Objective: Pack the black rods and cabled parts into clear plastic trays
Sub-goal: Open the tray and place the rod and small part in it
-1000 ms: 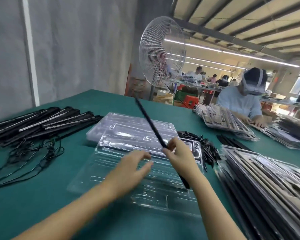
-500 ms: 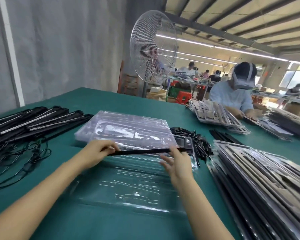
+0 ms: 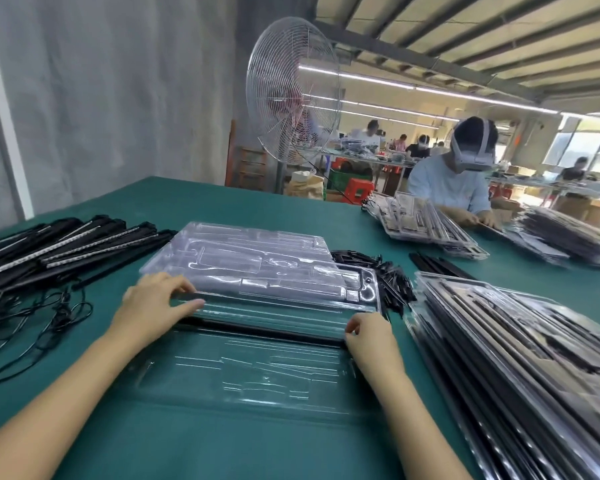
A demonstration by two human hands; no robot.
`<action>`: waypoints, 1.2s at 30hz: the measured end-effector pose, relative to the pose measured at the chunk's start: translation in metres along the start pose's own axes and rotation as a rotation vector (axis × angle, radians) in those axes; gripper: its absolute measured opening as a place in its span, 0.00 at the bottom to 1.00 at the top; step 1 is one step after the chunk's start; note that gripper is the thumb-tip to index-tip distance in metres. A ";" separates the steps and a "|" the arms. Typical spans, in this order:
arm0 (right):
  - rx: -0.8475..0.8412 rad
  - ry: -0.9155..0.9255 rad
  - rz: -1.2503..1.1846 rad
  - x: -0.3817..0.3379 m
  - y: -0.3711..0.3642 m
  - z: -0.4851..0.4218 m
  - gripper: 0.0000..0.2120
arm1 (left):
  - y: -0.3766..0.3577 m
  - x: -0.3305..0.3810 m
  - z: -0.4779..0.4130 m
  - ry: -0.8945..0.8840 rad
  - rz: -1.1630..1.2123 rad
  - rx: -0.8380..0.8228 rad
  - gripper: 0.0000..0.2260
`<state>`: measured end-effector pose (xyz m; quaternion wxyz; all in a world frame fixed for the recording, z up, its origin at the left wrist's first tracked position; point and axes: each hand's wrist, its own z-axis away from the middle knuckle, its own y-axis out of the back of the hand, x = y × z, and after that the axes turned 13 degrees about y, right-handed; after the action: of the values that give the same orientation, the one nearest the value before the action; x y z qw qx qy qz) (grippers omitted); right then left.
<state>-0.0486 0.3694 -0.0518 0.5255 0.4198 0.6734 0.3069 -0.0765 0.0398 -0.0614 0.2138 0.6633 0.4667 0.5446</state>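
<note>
A single black rod (image 3: 264, 330) lies crosswise in a groove of the front clear tray (image 3: 257, 372). My left hand (image 3: 149, 310) rests flat on the tray's left side, fingers and thumb stretched out, palm over the rod's left end. With curled fingertips, my right hand (image 3: 371, 336) pinches the rod's right end. Behind the tray stands a stack of empty clear trays (image 3: 257, 258). More black rods (image 3: 66, 247) lie piled at the far left, with tangled black cabled parts (image 3: 32, 317) in front of them.
Filled trays (image 3: 516, 358) are stacked along the right. Small black parts (image 3: 392, 278) and a few loose rods (image 3: 437, 265) lie behind them. Across the green table a person (image 3: 447, 188) works on other trays. A large fan (image 3: 293, 105) stands behind the table.
The rod went from upright in my right hand, to held level by both hands, to lying in the tray groove. My left hand has flattened onto the tray.
</note>
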 end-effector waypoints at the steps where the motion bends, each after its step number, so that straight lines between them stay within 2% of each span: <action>1: 0.009 0.019 0.019 0.001 0.000 0.000 0.07 | 0.002 -0.005 -0.002 0.077 0.057 0.001 0.10; 5: 0.018 0.064 0.074 0.001 -0.002 0.003 0.05 | 0.002 -0.017 -0.005 0.303 0.173 -0.155 0.21; 7: 0.011 0.082 0.101 0.001 -0.002 0.004 0.05 | 0.002 -0.020 -0.006 0.379 0.180 -0.220 0.24; 10: 0.054 0.092 0.126 0.001 0.000 0.001 0.06 | 0.004 -0.029 -0.010 0.388 0.264 -0.278 0.17; 14: 0.249 0.053 0.122 0.007 0.008 -0.017 0.12 | 0.011 -0.047 -0.014 0.343 0.385 -0.421 0.08; 16: 0.209 -0.033 0.081 0.012 0.012 -0.033 0.14 | 0.012 -0.052 -0.014 0.321 0.434 -0.456 0.08; 20: -0.026 -0.212 0.108 0.025 0.009 -0.065 0.16 | 0.013 -0.056 -0.013 0.319 0.526 -0.417 0.13; 24: -0.137 -0.256 0.202 0.029 0.009 -0.083 0.13 | 0.014 -0.055 -0.013 0.322 0.488 -0.346 0.19; 32: -0.099 -0.166 0.314 0.034 0.013 -0.088 0.10 | 0.002 -0.054 -0.017 0.300 0.341 -0.204 0.21; 36: -0.074 -0.115 0.323 0.036 0.012 -0.086 0.11 | 0.007 -0.058 -0.018 0.290 0.425 -0.312 0.23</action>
<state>-0.1323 0.4090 -0.0352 0.5222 0.5198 0.5542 0.3874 -0.0889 -0.0169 -0.0805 0.1257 0.6206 0.2535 0.7313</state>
